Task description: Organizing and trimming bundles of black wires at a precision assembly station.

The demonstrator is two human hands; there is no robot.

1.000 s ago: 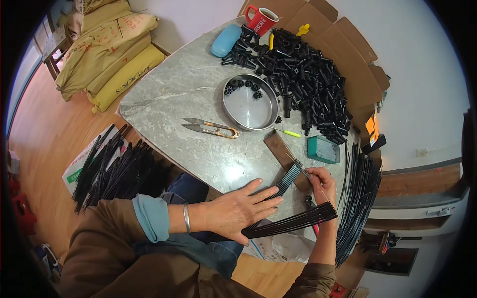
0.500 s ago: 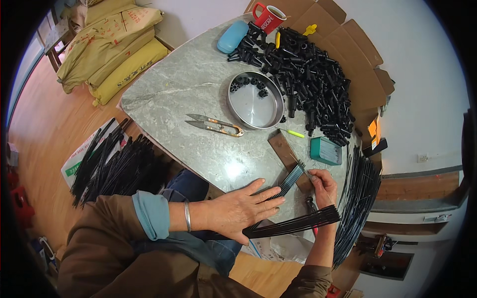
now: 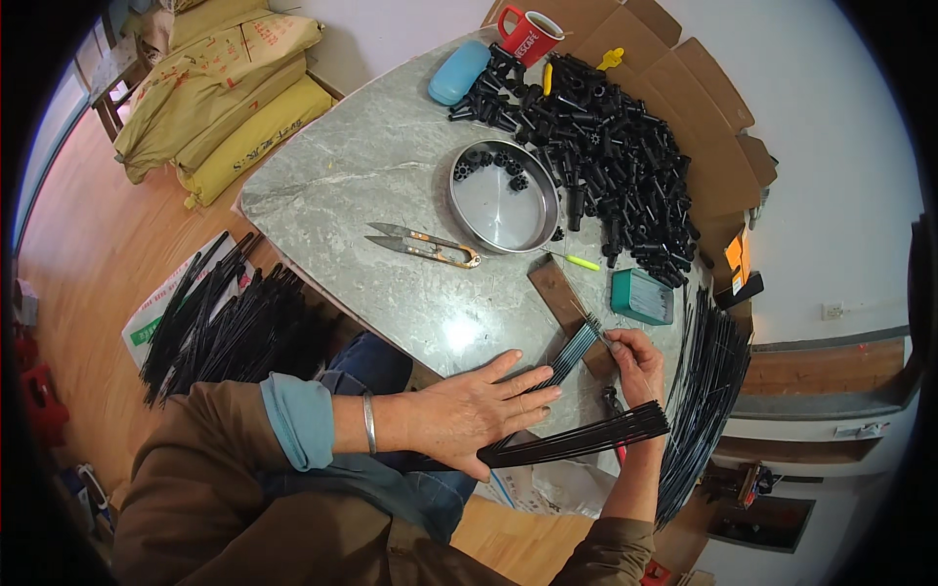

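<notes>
My left hand (image 3: 479, 405) lies flat with its fingers spread, over a row of thin dark rods (image 3: 570, 356) at the table's near edge. Below its thumb, a bundle of long black strands (image 3: 586, 438) reaches toward my right forearm. My right hand (image 3: 639, 366) pinches at the far ends of the rods, its thumb and forefinger together; what sits between them is too small to make out. Under the rod ends lies a brown wooden block (image 3: 557, 295). A thin tool with a yellow-green handle (image 3: 582, 263) rests beyond the block.
Thread snips (image 3: 422, 244) and a round metal tin (image 3: 456, 207) lie mid-table. A heap of black plastic parts (image 3: 625, 161) spreads behind, beside a red mug (image 3: 529, 39) and blue case (image 3: 458, 73). A green box (image 3: 642, 298) and more black strands (image 3: 702, 391) stand right.
</notes>
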